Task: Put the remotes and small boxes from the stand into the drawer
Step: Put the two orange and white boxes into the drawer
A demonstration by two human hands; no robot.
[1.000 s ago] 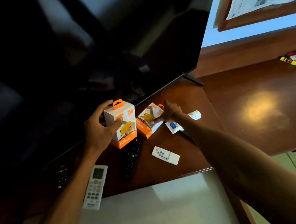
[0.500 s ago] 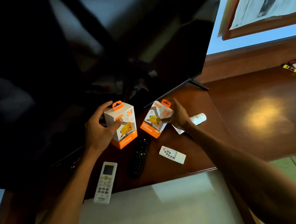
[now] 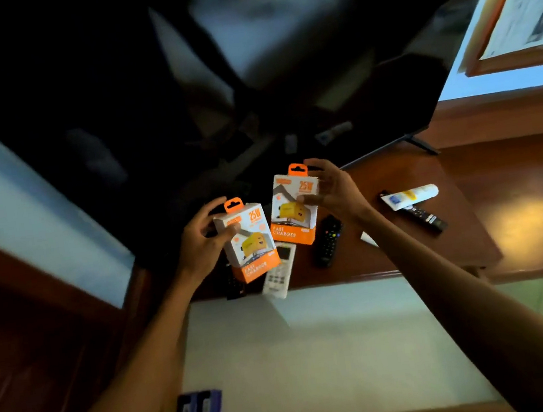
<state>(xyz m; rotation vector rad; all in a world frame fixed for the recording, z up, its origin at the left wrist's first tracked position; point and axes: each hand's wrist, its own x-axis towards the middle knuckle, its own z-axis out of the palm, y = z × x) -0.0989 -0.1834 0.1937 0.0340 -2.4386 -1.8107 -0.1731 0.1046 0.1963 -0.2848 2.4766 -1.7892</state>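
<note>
Left grip: left hand (image 3: 201, 246) closed round a charger box (image 3: 250, 241), lifted clear of the counter (image 3: 408, 257).
Right grip: right hand (image 3: 332, 191) clasps a second charger box (image 3: 294, 209), also lifted.
Drawer: open drawer (image 3: 317, 355) lies below both grips, towards the person.
Long axis: both boxes roughly upright, hang tabs up.
Left behind: white remote (image 3: 280, 272) and black remote (image 3: 328, 240) lie beneath the grips, each hand equally near.

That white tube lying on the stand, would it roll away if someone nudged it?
Probably: the white tube looks round and lies on its side on the smooth wooden stand. It rests partly across a black remote, which might check it.
</note>
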